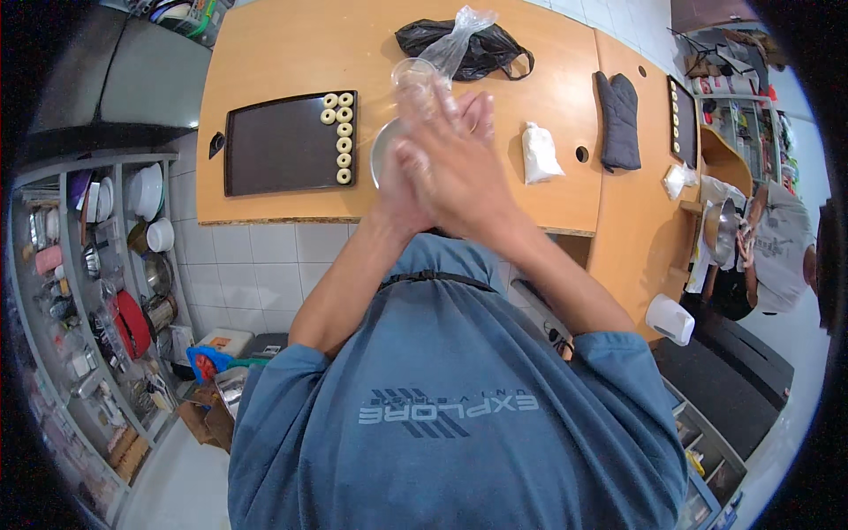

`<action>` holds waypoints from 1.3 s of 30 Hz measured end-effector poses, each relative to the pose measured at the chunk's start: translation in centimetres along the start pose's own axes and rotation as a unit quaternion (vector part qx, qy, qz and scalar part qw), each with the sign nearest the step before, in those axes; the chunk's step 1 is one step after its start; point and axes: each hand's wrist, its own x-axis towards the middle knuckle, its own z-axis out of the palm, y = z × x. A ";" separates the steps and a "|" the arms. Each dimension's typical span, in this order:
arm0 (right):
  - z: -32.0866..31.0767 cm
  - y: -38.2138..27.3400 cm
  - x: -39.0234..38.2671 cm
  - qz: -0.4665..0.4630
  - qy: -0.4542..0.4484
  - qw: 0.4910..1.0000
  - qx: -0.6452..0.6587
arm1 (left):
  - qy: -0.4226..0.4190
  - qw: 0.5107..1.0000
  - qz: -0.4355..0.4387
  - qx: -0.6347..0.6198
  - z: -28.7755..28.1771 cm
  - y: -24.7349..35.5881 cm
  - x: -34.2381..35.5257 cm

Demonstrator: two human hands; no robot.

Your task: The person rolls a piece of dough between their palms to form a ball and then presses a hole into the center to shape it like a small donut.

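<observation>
In front of my chest, above the table edge, my two palms are pressed together. My right hand (459, 159) lies over my left hand (405, 181), with its fingers stretched out and blurred at the tips. Left fingers show past the right hand. Whatever may be between the palms is hidden. Beneath the hands, a round metal bowl (380, 152) is mostly covered. Just beyond the fingertips is a clear round plastic container (412, 67). To the left lies a dark baking tray (274, 150), with several pale dough rings (344, 130) along its right side.
Farther back lie a black plastic bag (495, 55) and a clear bag (458, 44). Rightward are a bag of white powder (541, 155), a dark oven mitt (620, 124) and another tray (684, 132) of rings. A person (777, 238) works at right beside a metal bowl (721, 231).
</observation>
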 end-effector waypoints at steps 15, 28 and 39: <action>0.1 -0.7 -0.1 -0.019 0.022 1.000 -0.003 | 0.112 0.989 -0.093 -0.018 2.2 -0.3 1.2; -0.4 1.7 -0.7 -0.007 0.018 1.000 0.003 | 0.078 0.993 -0.025 -0.080 2.4 0.3 0.4; -1.3 2.6 -0.4 -0.018 0.013 0.999 -0.028 | 0.105 0.990 0.007 -0.094 3.0 0.8 0.1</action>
